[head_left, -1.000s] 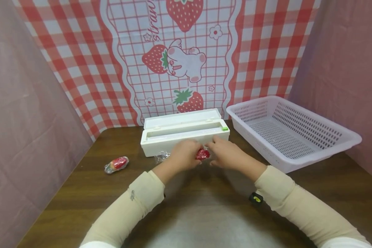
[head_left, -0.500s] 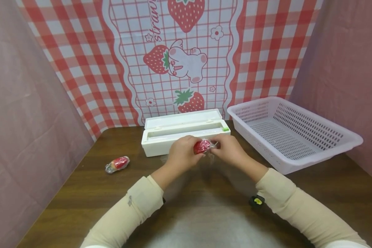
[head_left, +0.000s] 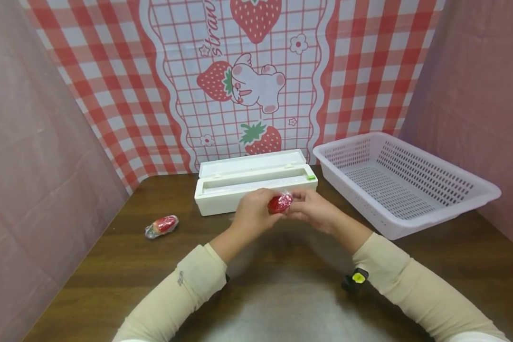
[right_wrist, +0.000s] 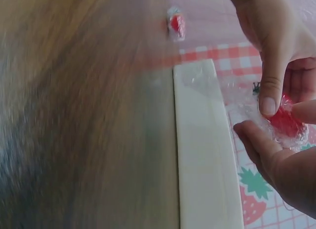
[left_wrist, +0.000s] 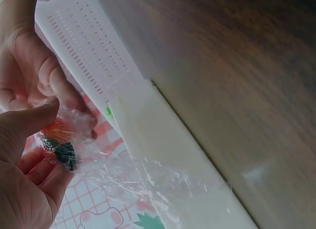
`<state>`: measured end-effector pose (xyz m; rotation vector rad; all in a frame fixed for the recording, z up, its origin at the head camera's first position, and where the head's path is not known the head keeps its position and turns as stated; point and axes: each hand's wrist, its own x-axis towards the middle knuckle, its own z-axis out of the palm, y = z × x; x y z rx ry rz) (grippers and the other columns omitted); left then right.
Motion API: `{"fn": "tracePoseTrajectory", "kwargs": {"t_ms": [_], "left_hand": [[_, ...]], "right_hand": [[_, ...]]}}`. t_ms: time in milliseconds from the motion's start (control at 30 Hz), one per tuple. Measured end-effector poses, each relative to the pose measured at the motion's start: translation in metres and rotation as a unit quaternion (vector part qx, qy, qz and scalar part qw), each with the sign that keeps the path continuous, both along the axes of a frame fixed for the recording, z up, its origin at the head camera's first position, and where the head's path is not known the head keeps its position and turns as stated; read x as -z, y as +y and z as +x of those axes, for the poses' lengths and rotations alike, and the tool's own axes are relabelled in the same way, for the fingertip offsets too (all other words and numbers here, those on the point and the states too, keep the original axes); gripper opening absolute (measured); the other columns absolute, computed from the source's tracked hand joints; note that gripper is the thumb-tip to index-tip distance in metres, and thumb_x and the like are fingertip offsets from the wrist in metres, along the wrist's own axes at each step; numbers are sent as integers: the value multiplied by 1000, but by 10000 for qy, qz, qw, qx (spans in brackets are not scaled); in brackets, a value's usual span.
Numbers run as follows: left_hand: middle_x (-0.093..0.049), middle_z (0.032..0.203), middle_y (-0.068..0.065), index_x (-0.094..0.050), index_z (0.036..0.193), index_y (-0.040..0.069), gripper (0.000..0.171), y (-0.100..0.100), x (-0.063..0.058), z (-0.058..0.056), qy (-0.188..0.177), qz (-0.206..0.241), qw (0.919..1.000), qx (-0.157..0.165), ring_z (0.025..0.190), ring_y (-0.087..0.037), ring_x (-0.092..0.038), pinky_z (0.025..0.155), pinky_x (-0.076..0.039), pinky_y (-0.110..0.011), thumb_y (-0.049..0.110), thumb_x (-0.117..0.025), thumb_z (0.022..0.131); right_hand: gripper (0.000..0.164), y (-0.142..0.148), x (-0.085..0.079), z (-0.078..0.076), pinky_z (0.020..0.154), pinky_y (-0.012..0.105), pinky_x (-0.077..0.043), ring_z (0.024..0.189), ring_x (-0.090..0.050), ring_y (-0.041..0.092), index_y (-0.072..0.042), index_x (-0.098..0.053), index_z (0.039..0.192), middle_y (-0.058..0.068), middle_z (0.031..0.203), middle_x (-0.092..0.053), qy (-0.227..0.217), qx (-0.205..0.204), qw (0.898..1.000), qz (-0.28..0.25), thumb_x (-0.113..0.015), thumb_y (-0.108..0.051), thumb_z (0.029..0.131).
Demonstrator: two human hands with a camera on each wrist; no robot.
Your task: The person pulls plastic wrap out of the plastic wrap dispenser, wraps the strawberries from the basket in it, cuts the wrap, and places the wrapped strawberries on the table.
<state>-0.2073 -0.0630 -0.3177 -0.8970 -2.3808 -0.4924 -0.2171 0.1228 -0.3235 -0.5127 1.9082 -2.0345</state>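
A red strawberry (head_left: 280, 203) with a dark green leafy end is wrapped in clear cling film (left_wrist: 116, 177). My left hand (head_left: 255, 209) holds it by the leafy end, thumb on top and fingers beneath. At its right end, my right hand (head_left: 314, 209) has thumb and finger bent against the wrapped red tip. A loose tail of film trails from the leafy end in the left wrist view. Both hands are in front of a white cling film dispenser (head_left: 215, 204), its lid tipped back and a green slider (head_left: 310, 177) at its right end.
Another film-wrapped strawberry (head_left: 162, 226) lies on the wooden table (head_left: 124, 285) to the left. A white perforated basket (head_left: 393, 227) stands at the right. A red checked strawberry-print cloth (head_left: 359, 61) hangs behind, and pink cloth (head_left: 47, 180) lines the sides.
The strawberry has risen from low in front of the dispenser. My right hand has gone from pulling at the film end to closing in against the tip.
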Motion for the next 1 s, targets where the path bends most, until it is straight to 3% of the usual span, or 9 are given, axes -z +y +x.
{"fn": "tracePoseTrajectory", "kwargs": {"t_ms": [167,500,767,1000], "left_hand": [[-72,99,-6,-69,105,5,44,1,3,0,97,118,9998,114,89,-18,-66,80,-54,-30,22,-90,70],[-71,98,-6,-69,105,5,42,-4,6,0,153,125,9996,216,89,-18,-65,81,-54,-29,19,-89,71],[-71,99,-5,-69,106,7,43,-11,9,-3,292,-60,9995,99,90,-20,-65,84,-53,-31,17,-89,69],[-70,101,-5,-68,107,7,44,-15,9,-3,325,-72,9993,161,93,-21,-65,85,-53,-32,16,-89,69]], "right_hand": [[33,-3,-2,3,84,29,-55,91,-65,16,22,-44,121,8,102,-65,-212,-66,9988,-447,-49,4,93],[37,-5,3,2,86,29,-54,92,-67,14,26,-41,127,7,103,-69,-104,-217,9990,-386,-46,2,99],[38,-5,-1,5,85,32,-55,86,-69,15,24,-49,123,13,102,-69,-112,834,9965,-6,-59,1,94],[33,-8,-1,7,84,33,-55,81,-70,14,25,-50,120,10,95,-70,-134,1080,9940,-123,-57,7,93]]}}
